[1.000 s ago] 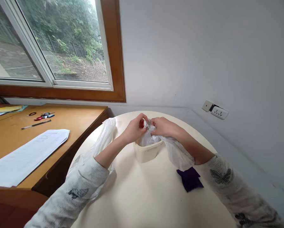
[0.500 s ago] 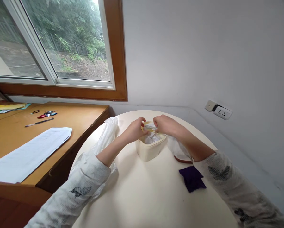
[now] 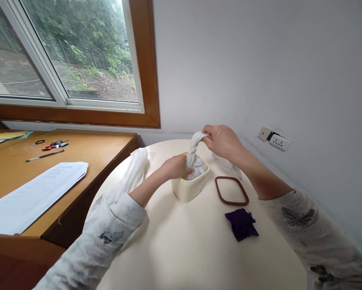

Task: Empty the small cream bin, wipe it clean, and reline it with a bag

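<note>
A small cream plastic bin stands near the far part of the round table, with white crumpled material inside. Out of it rises a twisted white plastic bag. My right hand is above and to the right of the bin, pinching the bag's upper end. My left hand is at the bin's left rim, its fingers closed around the lower part of the twist; they are partly hidden inside the bin. To the bin's right lies a brown rounded square ring, with a dark purple drawstring pouch nearer me.
A long white plastic bag lies along the table's left side. Thin clear plastic rests behind the ring. On the wooden desk at left are papers, a pen and keys. A wall stands close behind the table.
My right hand has lifted up and right, drawing a twisted length of bag out of the bin. My left hand has shifted slightly left and down. The brown ring now shows fully.
</note>
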Action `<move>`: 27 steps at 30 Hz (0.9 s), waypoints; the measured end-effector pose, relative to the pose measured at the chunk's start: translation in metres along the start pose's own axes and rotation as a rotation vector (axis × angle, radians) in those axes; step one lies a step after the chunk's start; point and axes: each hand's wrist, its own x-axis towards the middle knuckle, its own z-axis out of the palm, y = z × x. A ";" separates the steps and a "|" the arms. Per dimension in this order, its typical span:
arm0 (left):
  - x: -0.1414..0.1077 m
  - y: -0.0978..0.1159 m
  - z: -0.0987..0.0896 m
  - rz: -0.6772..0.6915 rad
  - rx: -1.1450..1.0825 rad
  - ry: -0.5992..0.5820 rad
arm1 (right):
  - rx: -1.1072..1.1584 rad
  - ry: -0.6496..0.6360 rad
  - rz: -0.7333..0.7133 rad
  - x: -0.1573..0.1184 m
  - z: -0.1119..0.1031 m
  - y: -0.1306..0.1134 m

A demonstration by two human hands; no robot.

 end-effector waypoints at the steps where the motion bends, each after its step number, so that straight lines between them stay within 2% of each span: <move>1: -0.001 -0.001 0.000 0.013 -0.022 0.017 | 0.046 0.023 0.018 -0.001 0.001 0.001; 3: -0.001 -0.003 0.000 0.033 -0.058 0.049 | 0.115 0.025 0.061 -0.003 0.003 0.003; 6: 0.000 -0.004 0.001 0.058 -0.090 0.101 | 0.198 -0.077 0.083 -0.005 0.004 0.005; 8: 0.001 -0.004 0.003 0.079 -0.103 0.133 | 0.286 -0.206 0.050 -0.006 0.004 0.005; 10: 0.002 -0.002 0.004 0.098 -0.120 0.148 | 0.367 -0.391 0.009 -0.007 0.005 0.004; 12: 0.001 0.000 0.003 0.123 -0.143 0.146 | 0.385 -0.577 -0.010 -0.007 0.009 0.004; 14: 0.000 0.002 0.001 0.150 -0.168 0.139 | 0.356 -0.680 -0.015 -0.006 0.015 0.003; 19: -0.004 0.006 -0.006 0.230 -0.279 0.102 | 0.349 -0.751 -0.008 -0.002 0.035 -0.002; 22: -0.006 0.003 -0.008 0.201 -0.257 0.047 | 0.341 -0.832 -0.034 0.001 0.045 -0.006; 25: -0.012 -0.002 -0.009 0.160 -0.205 0.009 | 0.374 -0.851 -0.059 0.005 0.047 -0.005; 27: -0.017 -0.006 -0.008 0.166 -0.195 0.031 | 0.504 -0.814 -0.056 0.007 0.042 0.000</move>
